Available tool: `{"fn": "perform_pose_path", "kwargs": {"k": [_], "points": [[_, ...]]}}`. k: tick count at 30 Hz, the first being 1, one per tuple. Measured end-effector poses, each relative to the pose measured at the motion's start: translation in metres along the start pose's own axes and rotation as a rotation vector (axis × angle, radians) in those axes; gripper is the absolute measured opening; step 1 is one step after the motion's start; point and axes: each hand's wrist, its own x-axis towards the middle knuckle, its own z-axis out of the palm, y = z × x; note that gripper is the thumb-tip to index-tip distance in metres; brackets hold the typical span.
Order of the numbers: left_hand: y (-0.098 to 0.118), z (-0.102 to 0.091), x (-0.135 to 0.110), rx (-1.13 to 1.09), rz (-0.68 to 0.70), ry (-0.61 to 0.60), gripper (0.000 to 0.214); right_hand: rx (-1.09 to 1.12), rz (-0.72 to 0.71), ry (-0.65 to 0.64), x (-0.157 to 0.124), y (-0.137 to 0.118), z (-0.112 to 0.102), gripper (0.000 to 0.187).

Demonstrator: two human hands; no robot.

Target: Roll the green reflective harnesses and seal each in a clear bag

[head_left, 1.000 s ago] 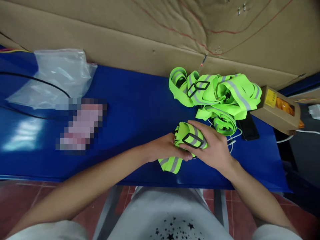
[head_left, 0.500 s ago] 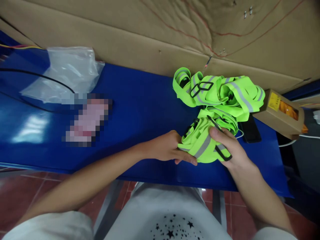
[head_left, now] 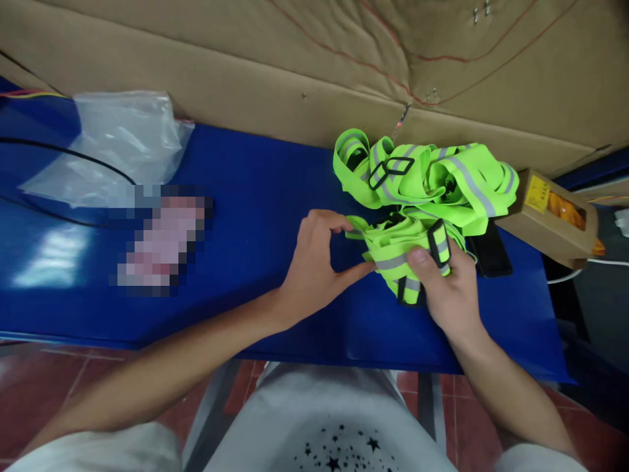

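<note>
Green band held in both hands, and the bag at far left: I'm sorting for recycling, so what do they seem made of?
The green band: probably woven fluorescent fabric, matt, with a grey reflective-looking stripe; it folds and creases softly. Its black buckle may be plastic. The bag: thin clear plastic film, glossy, wrinkled, see-through.

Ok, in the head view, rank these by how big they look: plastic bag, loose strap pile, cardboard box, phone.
1. Plastic bag and loose strap pile: too alike to rank.
2. Cardboard box.
3. Phone, smallest, though straps partly hide it.

neon-green reflective strap bundle (head_left: 400,252) — folded, held above table
</note>
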Motion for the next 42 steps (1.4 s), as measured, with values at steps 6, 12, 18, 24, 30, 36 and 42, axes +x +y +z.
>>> {"fn": "perform_pose_path", "kwargs": {"k": [6,12,18,24,30,36,42], "points": [[0.001,0.005,-0.001,-0.371,-0.125,-0.212,0.039,-0.123,-0.136,-0.042,-0.005,0.003,0.017,0.037],[-0.003,0.014,-0.008,-1.013,-0.431,-0.469,0.076,-0.070,-0.148,-0.089,-0.004,0.013,0.026,0.037],[0.007,0.007,-0.002,-1.236,-0.568,-0.509,0.087,0.032,0.006,-0.030,-0.002,0.018,0.022,0.042],[0.007,0.012,-0.003,-1.113,-0.653,-0.369,0.083,0.086,0.074,-0.129,0.000,0.020,0.026,0.057],[0.007,0.010,0.000,-1.006,-0.763,-0.322,0.069,0.072,0.038,-0.083,0.004,0.024,0.029,0.050],[0.007,0.010,0.004,-1.076,-0.795,-0.285,0.076,0.050,0.028,-0.021,0.005,0.023,0.032,0.049],[0.007,0.009,0.005,-1.120,-0.815,-0.318,0.062,0.104,0.085,-0.144,0.004,0.023,0.030,0.053]]}}
